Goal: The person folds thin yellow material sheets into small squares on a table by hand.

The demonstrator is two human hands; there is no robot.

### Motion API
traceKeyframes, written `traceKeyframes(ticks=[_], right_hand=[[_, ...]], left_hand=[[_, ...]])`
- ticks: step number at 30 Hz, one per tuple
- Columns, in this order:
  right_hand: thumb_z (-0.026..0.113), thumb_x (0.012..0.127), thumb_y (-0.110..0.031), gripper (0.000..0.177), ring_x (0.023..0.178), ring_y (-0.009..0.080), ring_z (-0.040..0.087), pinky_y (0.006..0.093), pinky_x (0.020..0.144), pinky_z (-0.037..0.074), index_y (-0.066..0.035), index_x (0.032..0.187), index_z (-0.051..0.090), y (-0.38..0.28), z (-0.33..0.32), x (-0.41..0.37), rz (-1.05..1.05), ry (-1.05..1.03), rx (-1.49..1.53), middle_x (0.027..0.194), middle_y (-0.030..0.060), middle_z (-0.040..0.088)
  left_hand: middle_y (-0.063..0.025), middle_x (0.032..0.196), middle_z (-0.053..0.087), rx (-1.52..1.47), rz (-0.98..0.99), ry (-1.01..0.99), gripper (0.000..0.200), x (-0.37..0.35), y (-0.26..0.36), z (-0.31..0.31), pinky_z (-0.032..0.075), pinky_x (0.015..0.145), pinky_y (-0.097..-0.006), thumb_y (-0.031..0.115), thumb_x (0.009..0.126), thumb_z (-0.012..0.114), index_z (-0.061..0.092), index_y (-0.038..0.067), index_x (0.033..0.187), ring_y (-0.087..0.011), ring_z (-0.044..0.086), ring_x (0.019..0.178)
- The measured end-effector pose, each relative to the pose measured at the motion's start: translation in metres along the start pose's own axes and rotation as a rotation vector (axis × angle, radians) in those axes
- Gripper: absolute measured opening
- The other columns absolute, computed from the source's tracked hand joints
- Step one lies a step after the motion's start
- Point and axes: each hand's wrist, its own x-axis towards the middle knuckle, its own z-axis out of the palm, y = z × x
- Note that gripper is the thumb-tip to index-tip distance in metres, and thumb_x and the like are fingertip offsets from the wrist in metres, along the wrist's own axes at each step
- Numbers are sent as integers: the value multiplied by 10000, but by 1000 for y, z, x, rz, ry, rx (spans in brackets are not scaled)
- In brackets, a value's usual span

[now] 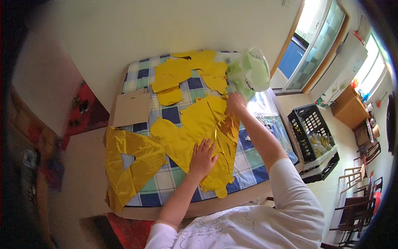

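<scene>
A large flat yellow foil balloon (186,143) is spread over a checked cloth on the table. My left hand (203,158) lies on it, palm down with fingers spread. At its upper right edge, the fingers of my right hand (236,103) are closed on the foil, which is creased and folded below them. More flat yellow foil pieces (174,72) lie at the far side, and a shinier foil piece (128,166) rests at the left, hanging over the table edge. Just beyond my right hand is a translucent green-and-white plastic bag (248,72).
A beige cardboard sheet (132,110) lies at the table's left edge. Clear plastic packets (269,120) are on the right side. A black crate (311,133) with plastic-wrapped items stands to the right of the table. Wooden chairs (352,207) are farther right.
</scene>
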Motion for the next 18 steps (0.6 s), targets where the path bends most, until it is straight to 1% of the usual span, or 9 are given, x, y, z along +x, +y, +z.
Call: traceKeyframes(ticks=[1,4,7,8,9,12,15,18], right_hand=[[646,841,-265,347,962,297,667,400,789,538,-29,1094,633,-8,-11,-4,-20,-13,2,1057,194,663],[585,873,-225,277,932,300,669,400,765,539,-23,1054,639,-15,-45,-23,-149,-547,1605,1003,195,671],[539,878,-195,237,900,378,648,448,794,504,-34,1012,649,8,45,-4,-295,110,1300,976,202,667],[512,893,-140,233,922,390,634,439,820,500,-56,1070,637,2,45,-37,-208,211,498,1001,181,662],[511,888,-96,282,1014,368,610,456,909,459,-85,1145,626,1,50,-51,-221,22,378,1071,153,655],[536,867,-81,297,1092,336,581,487,990,390,-84,1147,635,-6,78,-88,-433,525,323,1112,137,652],[549,869,-86,303,1144,303,556,512,1037,328,-85,1160,633,-9,79,-100,-546,475,401,1121,135,652],[567,856,-99,258,1111,289,582,490,1008,381,-58,1093,661,-9,63,-106,-582,276,527,1030,147,671]], left_hand=[[-143,1397,428,3,-1,-3,479,0,1,-1,267,1095,-511,322,893,572,499,70,1293,-302,357,1331],[-142,1398,427,7,-6,-12,477,0,1,-4,260,1102,-501,324,903,557,501,63,1298,-294,344,1343],[-145,1410,417,3,-13,-22,475,-1,3,-4,246,1107,-501,329,911,543,500,60,1300,-296,331,1351],[-146,1414,414,10,-11,-39,474,-2,2,-3,241,1109,-502,331,915,537,500,60,1302,-297,327,1353],[-147,1418,411,21,-8,-50,473,0,1,-2,236,1111,-502,334,919,531,500,60,1303,-298,323,1355],[-149,1425,406,-27,-30,-59,473,0,0,-2,226,1116,-502,343,930,512,498,58,1307,-298,316,1359],[-152,1418,413,-5,-11,-49,489,1,1,-3,233,1109,-505,365,920,515,498,69,1309,-310,334,1346],[-152,1418,413,-21,-21,-45,483,1,1,-4,235,1108,-505,367,922,511,505,68,1301,-313,335,1345]])
